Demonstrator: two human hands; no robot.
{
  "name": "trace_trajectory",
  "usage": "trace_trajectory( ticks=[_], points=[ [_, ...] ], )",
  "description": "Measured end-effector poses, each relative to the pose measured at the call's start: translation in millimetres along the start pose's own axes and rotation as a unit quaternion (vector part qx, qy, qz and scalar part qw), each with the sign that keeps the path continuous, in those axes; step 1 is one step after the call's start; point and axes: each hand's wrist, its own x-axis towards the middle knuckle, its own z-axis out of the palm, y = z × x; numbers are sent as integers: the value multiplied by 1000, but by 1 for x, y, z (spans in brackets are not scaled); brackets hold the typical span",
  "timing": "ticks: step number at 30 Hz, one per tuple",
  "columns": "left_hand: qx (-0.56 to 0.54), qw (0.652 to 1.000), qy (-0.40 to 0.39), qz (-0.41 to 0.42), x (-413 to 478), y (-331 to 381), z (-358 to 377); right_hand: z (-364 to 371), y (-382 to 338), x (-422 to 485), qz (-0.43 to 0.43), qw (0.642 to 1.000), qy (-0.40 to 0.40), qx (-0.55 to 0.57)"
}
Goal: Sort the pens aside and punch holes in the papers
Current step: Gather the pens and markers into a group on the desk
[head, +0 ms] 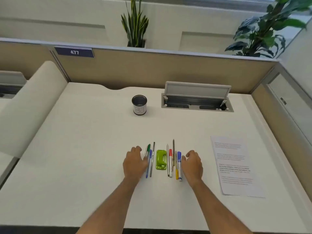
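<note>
A green hole punch (161,159) lies flat in the middle of the white desk (84,149). Left of it lie several pens (150,159), among them a green-capped and a blue one. Right of it lie several more pens (175,163), including a red-capped marker, a yellow pen and a blue-capped marker. My left hand (135,163) rests against the left group, fingers curled and apart. My right hand (192,163) rests beside the right group, touching the blue-capped marker. A stack of printed papers (236,166) lies at the right.
A black mesh pen cup (139,105) with a white label stands further back. Behind it to the right is an open cable hatch (196,100) set into the desk. Beige partition walls (152,70) bound the back and right sides.
</note>
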Motion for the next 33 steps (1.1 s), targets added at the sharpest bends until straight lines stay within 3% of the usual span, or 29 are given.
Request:
trace_trajectory(
  ticks=[3,8,18,29,33],
  points=[
    [-84,993,-24,-80,-6,-4,4,5,-3,-6,62,998,-16,30],
    [-90,992,-25,-90,-8,-2,9,12,-9,-11,101,993,-43,41],
    [-98,988,-21,-114,-5,8,16,17,-12,0,80,994,-71,16],
    [58,996,4,-70,-22,-5,21,11,2,14,81,994,-70,-12],
    [126,991,6,-54,-30,-3,21,11,-3,17,40,992,-79,-85]
  ],
)
